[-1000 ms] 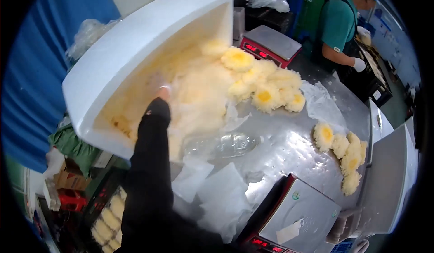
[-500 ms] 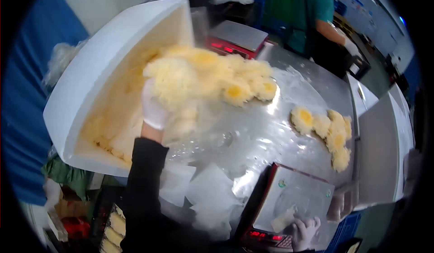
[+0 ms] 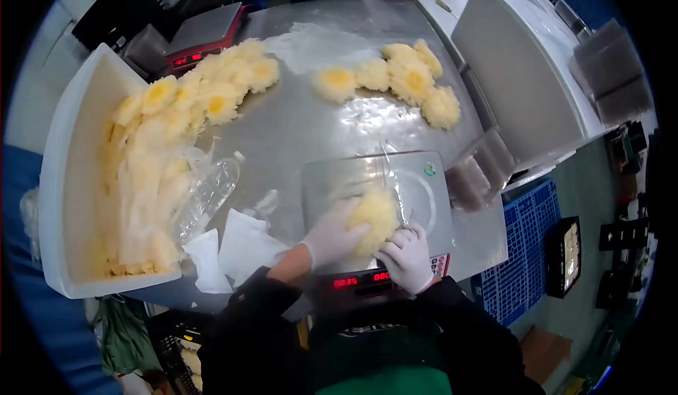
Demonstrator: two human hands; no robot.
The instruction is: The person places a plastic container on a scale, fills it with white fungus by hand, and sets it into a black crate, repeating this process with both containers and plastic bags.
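My gloved left hand (image 3: 335, 236) grips a frilly, pale yellow snow fungus head (image 3: 376, 218) from its left side, above the steel plate of a digital scale (image 3: 431, 215). My gloved right hand (image 3: 407, 257) is close beside the fungus, its fingers curled together. What these fingers hold, if anything, cannot be made out; a thin clear strip shows just above them. Red digits glow on the scale's front, partly covered by my hands. Both hands are slightly blurred.
A white foam box (image 3: 67, 183) at left holds many fungus heads, spilling toward a second scale (image 3: 205, 31). Another fungus group (image 3: 413, 77) lies on the steel table (image 3: 296, 112). White packets (image 3: 247, 243) and clear plastic (image 3: 208, 197) lie left; foam boxes (image 3: 522, 70) stand right.
My left hand has carried a fungus head from the foam box rightward to the near scale. My right hand has come beside it, and the small pale piece is no longer distinguishable. The view has turned.
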